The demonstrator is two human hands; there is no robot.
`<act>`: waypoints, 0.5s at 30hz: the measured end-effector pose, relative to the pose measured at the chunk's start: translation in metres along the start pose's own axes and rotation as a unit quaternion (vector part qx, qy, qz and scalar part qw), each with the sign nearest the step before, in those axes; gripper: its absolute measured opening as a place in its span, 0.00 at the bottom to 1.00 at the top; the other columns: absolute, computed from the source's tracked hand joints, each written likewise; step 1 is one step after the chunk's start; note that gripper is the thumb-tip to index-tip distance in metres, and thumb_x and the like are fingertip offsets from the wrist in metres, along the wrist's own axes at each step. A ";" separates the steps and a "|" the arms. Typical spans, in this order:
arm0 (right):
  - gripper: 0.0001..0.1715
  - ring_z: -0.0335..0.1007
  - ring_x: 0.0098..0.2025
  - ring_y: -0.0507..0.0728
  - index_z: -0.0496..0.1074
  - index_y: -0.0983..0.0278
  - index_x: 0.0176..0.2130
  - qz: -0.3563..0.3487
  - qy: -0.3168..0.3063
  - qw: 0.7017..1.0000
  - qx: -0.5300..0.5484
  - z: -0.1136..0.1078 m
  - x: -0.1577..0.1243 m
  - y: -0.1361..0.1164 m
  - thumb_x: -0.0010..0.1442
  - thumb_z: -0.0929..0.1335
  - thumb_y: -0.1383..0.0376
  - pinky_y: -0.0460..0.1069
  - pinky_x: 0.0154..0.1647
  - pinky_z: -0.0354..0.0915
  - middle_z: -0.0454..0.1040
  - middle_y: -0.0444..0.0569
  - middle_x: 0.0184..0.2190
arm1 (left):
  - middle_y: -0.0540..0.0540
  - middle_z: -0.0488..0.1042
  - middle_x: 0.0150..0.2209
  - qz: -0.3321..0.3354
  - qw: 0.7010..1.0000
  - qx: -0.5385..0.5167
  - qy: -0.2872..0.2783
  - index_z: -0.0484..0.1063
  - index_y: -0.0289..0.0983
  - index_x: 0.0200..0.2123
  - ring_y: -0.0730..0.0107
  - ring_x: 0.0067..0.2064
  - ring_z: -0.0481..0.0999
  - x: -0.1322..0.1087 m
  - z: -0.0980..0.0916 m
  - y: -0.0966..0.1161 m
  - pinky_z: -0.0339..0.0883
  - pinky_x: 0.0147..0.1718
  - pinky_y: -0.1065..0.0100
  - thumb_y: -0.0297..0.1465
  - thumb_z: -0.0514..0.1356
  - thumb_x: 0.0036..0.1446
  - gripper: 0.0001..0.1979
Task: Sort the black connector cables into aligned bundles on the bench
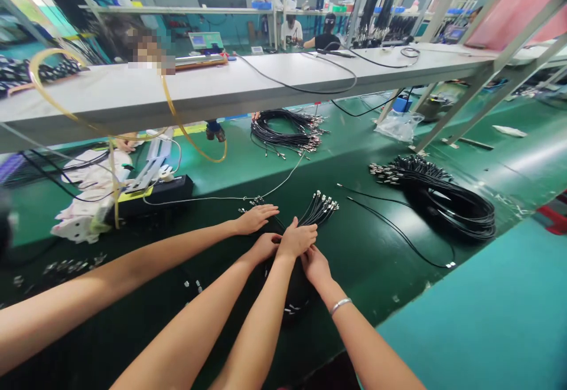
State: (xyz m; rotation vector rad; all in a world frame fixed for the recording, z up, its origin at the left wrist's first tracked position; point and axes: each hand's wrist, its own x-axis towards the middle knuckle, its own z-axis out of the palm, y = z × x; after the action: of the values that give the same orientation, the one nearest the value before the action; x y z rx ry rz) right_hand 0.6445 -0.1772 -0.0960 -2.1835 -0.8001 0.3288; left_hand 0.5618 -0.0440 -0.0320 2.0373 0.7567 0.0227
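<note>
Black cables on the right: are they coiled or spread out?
Coiled. The black cables lie in stacked loops, their metal ends bunched at one side.

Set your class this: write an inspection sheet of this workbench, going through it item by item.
Surface: green bench top, in use.
Job's things: bundle of black cables with metal connectors, gathered under the hands.
Clutter: white cloth, black box, small metal parts.
Grips: left hand and right hand, bracelet on the right wrist, both at the bundle; a co-worker's hands alongside.
Cables: two black cable coils on the bench; thin pale cable loose.
Surroundings: white shelf above; people working beyond.
</note>
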 end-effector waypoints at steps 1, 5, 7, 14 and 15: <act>0.11 0.66 0.37 0.54 0.69 0.65 0.41 -0.011 -0.013 1.000 0.008 -0.004 -0.004 0.004 0.60 0.63 0.62 0.50 0.38 0.64 0.69 0.50 0.38 | 0.45 0.70 0.41 -0.009 1.000 -0.010 -0.012 0.67 0.34 0.42 0.70 0.37 0.71 0.001 0.000 0.002 0.69 0.35 0.64 0.36 0.53 0.58 0.13; 0.11 0.67 0.33 0.55 0.71 0.64 0.37 -0.031 -0.031 0.999 0.030 -0.013 -0.016 0.014 0.58 0.61 0.67 0.47 0.33 0.63 0.69 0.49 0.33 | 0.46 0.71 0.36 -0.042 0.996 -0.058 -0.055 0.68 0.33 0.39 0.73 0.33 0.71 0.002 0.002 0.009 0.69 0.32 0.67 0.36 0.53 0.58 0.12; 0.13 0.67 0.33 0.56 0.71 0.64 0.38 -0.025 -0.023 0.999 0.040 -0.014 -0.017 0.011 0.60 0.59 0.66 0.47 0.31 0.62 0.68 0.50 0.33 | 0.47 0.71 0.32 -0.053 0.993 -0.081 -0.068 0.68 0.33 0.37 0.75 0.30 0.71 0.001 0.002 0.012 0.68 0.30 0.68 0.34 0.54 0.58 0.10; 0.17 0.68 0.37 0.55 0.67 0.64 0.46 -0.054 -0.012 0.992 0.111 -0.024 -0.024 -0.008 0.61 0.56 0.65 0.47 0.36 0.64 0.68 0.52 0.40 | 0.48 0.73 0.28 -0.058 0.985 -0.153 -0.061 0.68 0.39 0.31 0.72 0.29 0.71 -0.009 0.002 0.024 0.66 0.27 0.70 0.25 0.57 0.48 0.05; 0.17 0.68 0.37 0.55 0.67 0.64 0.46 -0.062 -0.010 0.991 0.120 -0.026 -0.026 -0.009 0.61 0.56 0.66 0.47 0.36 0.64 0.67 0.52 0.40 | 0.49 0.72 0.27 -0.059 0.984 -0.160 -0.057 0.68 0.39 0.31 0.72 0.27 0.70 -0.010 0.002 0.024 0.65 0.24 0.71 0.25 0.57 0.48 0.06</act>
State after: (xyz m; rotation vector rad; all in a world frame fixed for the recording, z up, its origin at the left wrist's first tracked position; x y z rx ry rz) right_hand 0.6325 -0.2049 -0.0724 -1.9009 -0.8567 0.3654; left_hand 0.5658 -0.0597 -0.0114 1.6725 0.7491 -0.0377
